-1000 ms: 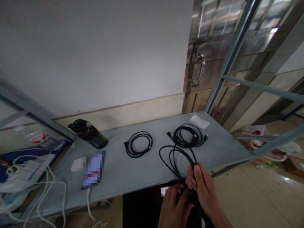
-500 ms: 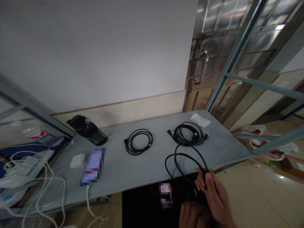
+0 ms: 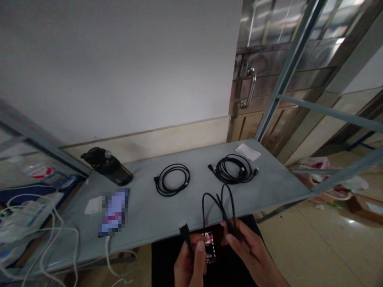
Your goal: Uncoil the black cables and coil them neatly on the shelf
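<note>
At the near edge of a grey table (image 3: 143, 215), a person's left hand (image 3: 191, 261) is clamped on a black cable (image 3: 233, 207) close to its end; the plug (image 3: 184, 230) pokes up beyond the fingers. The right hand (image 3: 247, 244), near the left but not touching it, grips looped cable between thumb and fingers, and the loops arch up in front of the table. Farther back on the tabletop lie a left coil (image 3: 187, 175) and a fuller right coil (image 3: 223, 175), both black, with a white slip (image 3: 248, 152) just behind the latter. Toward the left are a black bottle (image 3: 112, 169) and a pixelated phone (image 3: 114, 209).
</note>
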Demonstrator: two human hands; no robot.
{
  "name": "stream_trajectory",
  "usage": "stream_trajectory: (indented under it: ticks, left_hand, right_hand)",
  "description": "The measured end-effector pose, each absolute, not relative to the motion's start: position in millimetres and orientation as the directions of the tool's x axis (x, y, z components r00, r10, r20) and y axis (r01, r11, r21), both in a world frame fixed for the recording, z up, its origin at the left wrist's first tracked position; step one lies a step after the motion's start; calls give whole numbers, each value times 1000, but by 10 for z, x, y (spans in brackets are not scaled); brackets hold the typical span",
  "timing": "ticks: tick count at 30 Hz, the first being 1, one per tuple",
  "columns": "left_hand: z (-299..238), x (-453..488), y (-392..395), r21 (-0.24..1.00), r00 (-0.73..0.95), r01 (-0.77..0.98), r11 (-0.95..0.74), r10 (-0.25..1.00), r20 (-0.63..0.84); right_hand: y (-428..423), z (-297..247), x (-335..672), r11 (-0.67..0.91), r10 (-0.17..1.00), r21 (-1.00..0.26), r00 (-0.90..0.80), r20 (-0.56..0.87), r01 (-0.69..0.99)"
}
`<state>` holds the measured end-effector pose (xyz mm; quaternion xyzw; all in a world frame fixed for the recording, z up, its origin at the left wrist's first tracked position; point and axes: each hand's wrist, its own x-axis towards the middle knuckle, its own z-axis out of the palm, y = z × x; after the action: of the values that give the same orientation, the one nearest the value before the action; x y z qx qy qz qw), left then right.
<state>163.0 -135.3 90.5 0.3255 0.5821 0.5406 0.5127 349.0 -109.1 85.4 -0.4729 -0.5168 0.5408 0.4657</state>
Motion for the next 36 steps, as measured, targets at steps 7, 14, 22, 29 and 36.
stream_trajectory:
  ticks: [7, 14, 22, 29, 36]
  left_hand:
    - [1091, 1439, -1122, 982, -103, -4, 191, 976, -191]
    - [1216, 1343, -848, 987, -236, 105, 120, 967, -93]
    - [1147, 1291, -851, 976, -129, 197, 88, 990, -63]
    - [1149, 1091, -873, 988, -230, -17, 155, 961, -155]
    - [1269, 732, -877, 975, -353, -144, 167, 912, -209]
  right_hand:
    - [-944, 996, 3161, -15, 938, -999, -345, -31, 49]
    - [-889, 1054, 3064, 3, 922, -1000, -388, 9, -18]
    - [-846, 1108, 3248, -56, 924, -998, -380, -43, -25]
    - [-741, 861, 3543, -67, 985, -979, -171, -34, -194]
    - [-697, 723, 3982, -135, 987, -924, 32, -156, -357]
